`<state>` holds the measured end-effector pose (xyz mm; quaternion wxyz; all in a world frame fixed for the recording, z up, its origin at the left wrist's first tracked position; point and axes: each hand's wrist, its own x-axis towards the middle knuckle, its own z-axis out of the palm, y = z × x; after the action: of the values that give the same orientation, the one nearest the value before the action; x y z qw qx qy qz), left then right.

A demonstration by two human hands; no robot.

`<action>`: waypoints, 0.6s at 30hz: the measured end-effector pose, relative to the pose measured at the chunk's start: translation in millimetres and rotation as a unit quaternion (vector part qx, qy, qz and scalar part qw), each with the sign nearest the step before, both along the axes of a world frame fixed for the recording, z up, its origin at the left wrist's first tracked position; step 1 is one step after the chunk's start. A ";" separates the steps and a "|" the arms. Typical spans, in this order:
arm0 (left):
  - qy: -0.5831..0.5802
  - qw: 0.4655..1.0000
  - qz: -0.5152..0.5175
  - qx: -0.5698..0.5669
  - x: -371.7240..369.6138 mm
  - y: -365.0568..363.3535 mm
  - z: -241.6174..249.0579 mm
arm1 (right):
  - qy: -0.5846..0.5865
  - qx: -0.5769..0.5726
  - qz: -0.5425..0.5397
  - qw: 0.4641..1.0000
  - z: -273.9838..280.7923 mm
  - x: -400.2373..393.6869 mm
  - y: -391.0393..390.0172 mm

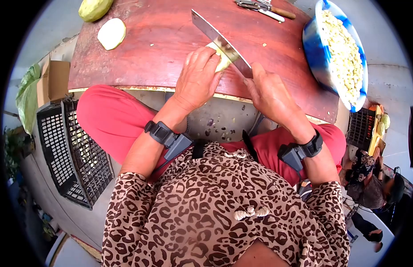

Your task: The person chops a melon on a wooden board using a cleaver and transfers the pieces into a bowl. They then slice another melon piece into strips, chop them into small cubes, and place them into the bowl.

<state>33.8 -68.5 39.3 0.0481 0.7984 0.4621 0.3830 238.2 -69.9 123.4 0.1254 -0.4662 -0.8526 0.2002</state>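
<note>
My right hand point(271, 91) is closed around the handle end of a wide-bladed kitchen knife point(211, 32). The blade slants up and left across a pale green vegetable piece point(223, 64) near the table's front edge. Curled over that piece from the left is my left hand point(198, 73), its fingers bent against it and close to the blade. Whether the edge has entered the flesh is hidden. Farther left on the table lie a white-fleshed cut vegetable half point(112, 34) and a green peeled vegetable point(94, 10).
On the red table point(148, 62), a blue-and-white basin point(314, 49) full of diced pale pieces point(342, 53) stands at the right. Several hand tools point(264, 10) lie at the far edge. Black crates point(77, 151) and a cardboard box point(58, 80) are on the left; other people point(371, 187) are at right.
</note>
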 end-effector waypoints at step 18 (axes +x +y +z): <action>0.000 1.000 -0.005 -0.023 -1.8 1.7 0.1 | -0.079 -0.046 0.012 0.996 10.4 -5.2 -5.2</action>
<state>31.9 -66.9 39.4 0.0685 0.7996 0.4663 0.3723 233.0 -75.2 133.8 0.0339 -0.4757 -0.8551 0.2035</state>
